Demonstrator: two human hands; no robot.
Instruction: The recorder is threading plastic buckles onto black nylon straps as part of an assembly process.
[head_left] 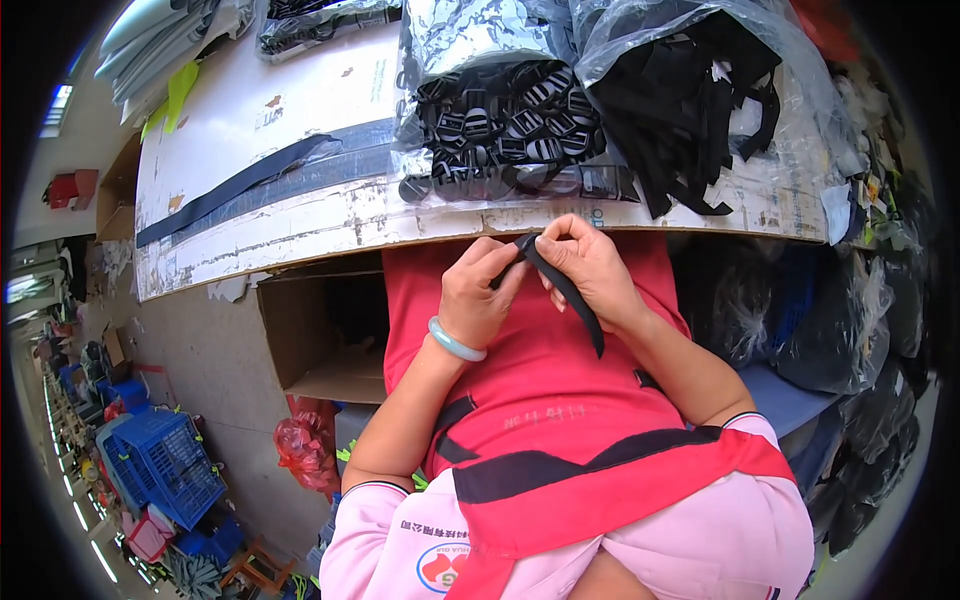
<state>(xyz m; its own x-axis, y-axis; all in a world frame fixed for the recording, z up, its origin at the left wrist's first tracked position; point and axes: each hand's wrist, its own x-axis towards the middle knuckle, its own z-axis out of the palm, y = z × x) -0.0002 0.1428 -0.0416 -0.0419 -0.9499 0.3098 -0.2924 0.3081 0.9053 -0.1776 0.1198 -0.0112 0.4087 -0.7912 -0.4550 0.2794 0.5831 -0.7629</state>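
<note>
While both hands pinch a narrow black fabric strap, its free end curves away over a red apron

Where the two hands meet, just off the near edge of the scuffed white worktable [265, 245], the narrow black fabric strap [574, 292] lies in front of the red apron [560, 415]. The left hand [472, 300], a pale green bangle [456, 341] around its wrist, has thumb and forefinger closed on the strap's upper end. The right hand [592, 272] grips the same end between thumb and bent forefinger, its other fingers curled; whether anything else lies between the fingertips cannot be told. From this grip the strap's tail runs down past the right palm, tapering to a tip.

Beyond the hands, a clear plastic bag [490, 45] bears on the table beside many black plastic buckles [520, 125]. To its right, a second clear bag [640, 42] partly covers loose black fabric strips [690, 120]; to its left lies a long flat dark band [235, 195].
</note>
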